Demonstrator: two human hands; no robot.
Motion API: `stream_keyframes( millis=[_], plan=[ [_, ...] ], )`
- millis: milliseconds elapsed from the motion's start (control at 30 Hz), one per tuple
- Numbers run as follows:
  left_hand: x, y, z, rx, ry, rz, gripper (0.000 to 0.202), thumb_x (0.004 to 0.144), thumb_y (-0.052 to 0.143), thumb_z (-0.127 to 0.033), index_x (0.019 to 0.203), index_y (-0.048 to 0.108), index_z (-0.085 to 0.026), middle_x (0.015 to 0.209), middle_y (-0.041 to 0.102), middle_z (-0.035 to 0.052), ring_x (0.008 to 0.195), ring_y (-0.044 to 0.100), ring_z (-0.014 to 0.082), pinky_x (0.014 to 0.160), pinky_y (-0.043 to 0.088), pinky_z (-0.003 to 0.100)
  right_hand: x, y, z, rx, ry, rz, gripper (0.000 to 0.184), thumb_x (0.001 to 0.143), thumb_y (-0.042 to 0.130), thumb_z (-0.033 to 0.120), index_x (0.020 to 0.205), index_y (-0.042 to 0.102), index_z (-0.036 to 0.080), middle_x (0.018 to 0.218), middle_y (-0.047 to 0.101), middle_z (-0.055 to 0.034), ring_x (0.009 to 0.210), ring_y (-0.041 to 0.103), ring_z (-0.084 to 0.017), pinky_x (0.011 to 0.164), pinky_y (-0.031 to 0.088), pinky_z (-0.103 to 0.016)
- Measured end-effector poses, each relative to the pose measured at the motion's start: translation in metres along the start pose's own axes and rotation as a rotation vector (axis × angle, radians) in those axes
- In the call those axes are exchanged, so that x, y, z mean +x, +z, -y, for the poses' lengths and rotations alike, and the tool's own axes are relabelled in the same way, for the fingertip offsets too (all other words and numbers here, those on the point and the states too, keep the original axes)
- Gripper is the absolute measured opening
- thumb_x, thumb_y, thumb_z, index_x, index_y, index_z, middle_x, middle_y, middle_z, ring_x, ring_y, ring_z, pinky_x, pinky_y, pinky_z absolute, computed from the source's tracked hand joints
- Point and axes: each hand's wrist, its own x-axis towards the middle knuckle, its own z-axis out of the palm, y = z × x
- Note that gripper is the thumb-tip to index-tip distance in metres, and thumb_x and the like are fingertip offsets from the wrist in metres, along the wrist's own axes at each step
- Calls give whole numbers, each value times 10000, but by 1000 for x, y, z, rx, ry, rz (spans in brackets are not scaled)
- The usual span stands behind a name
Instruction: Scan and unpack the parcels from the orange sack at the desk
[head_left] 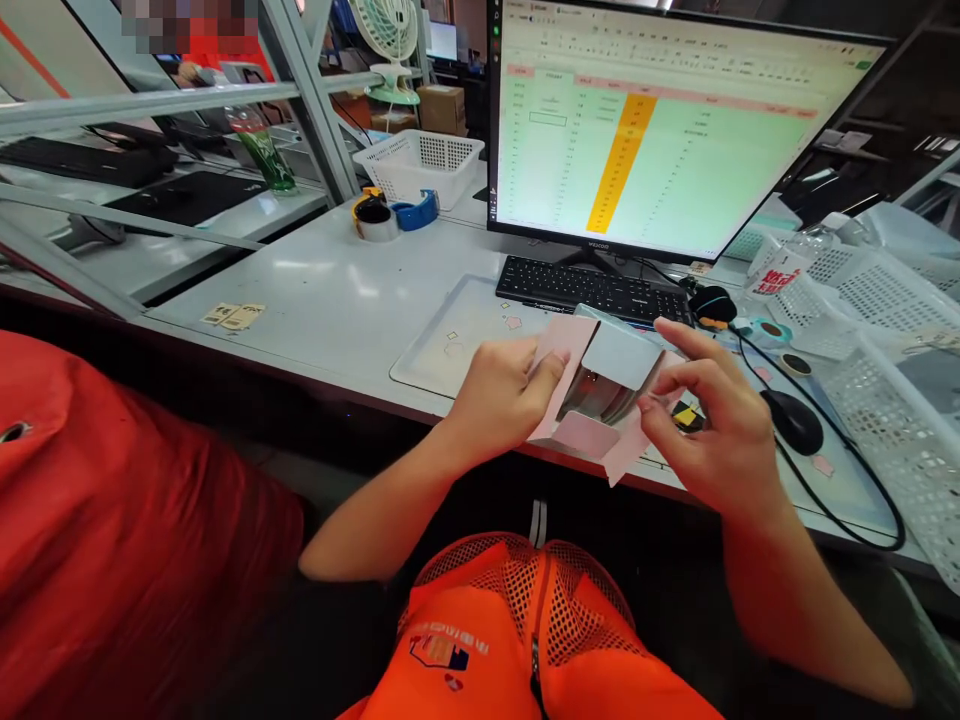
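Orange vest, orange mesh shoulder panels, centre zip, small printed chest logo, bare forearms.

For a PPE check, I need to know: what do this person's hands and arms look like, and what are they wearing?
The left hand and right hand are bare, with no gloves, rings or watch visible, and the forearms are uncovered. On the torso is an orange vest with mesh panels, a central zip and a small printed logo.
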Motion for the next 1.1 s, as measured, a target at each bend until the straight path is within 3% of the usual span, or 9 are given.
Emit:
stream_keyframes(
  millis=[100,233,400,600,667,733,800,933,1100],
  plan=[
    [8,1,-2,-20,-53,-9,451,1044,548,-311,640,374,-214,583,441,-35,550,405,122,535,284,304,8,-7,2,-71,-45,136,158,944,633,171,988,751,266,1587,574,-58,1381,624,-332,1137,564,-571],
    [16,2,-2,-31,-78,-3,436,1034,554,-307,641,388,-213,592,461,-27,566,436,129,544,316,299,15,-11,5,-221,-104,259,249,953,626,154,1040,816,291,1668,484,-5,1513,484,-394,1156,541,-652],
    [20,-5,4,-14,-135,-1,419,1037,569,-374,666,473,-204,617,493,-13,590,449,141,551,330,291,16,-11,10,-254,-128,234,351,992,590,191,1268,776,304,1625,535,-40,1391,609,-349,1080,619,-568],
    [19,-13,12,72,-110,39,371,1049,561,-421,769,606,-181,683,594,14,642,530,164,601,420,279,23,-8,9,-185,-76,98,564,995,574,206,1549,594,311,1505,628,-68,1351,644,-291,1155,590,-479],
    [17,-13,11,194,-65,-22,259,1041,589,-393,932,680,-177,812,670,43,748,606,197,694,493,304,25,-6,8,-158,-61,115,638,978,585,205,1604,530,314,1490,618,-77,1357,633,-285,1146,593,-452],
    [13,-12,6,367,13,-121,211,1025,627,-345,1159,698,-198,1071,710,98,1002,657,262,874,539,374,26,-4,9,-141,-52,134,719,959,599,201,1656,454,300,1485,595,-98,1347,628,-282,1125,598,-432],
    [9,-10,-1,542,88,-168,273,1025,629,-296,1289,681,-249,1307,657,130,1266,581,318,1065,487,462,25,-1,11,-129,-48,145,772,948,611,199,1686,400,283,1479,574,-118,1324,629,-281,1109,599,-429],
    [3,-8,-16,719,159,-48,262,1055,565,-262,1275,706,-277,1414,615,124,1439,441,382,1200,342,586,22,8,17,-100,-42,149,848,925,612,177,1714,333,314,1445,556,-116,1306,611,-280,1076,603,-432],
    [6,-1,-26,767,72,84,421,1030,634,-445,1353,671,-178,1537,547,186,1464,401,469,1204,317,646,23,25,20,-54,-34,109,899,886,575,118,1725,306,300,1382,561,-116,1248,613,-267,1039,611,-421]
  ],
)
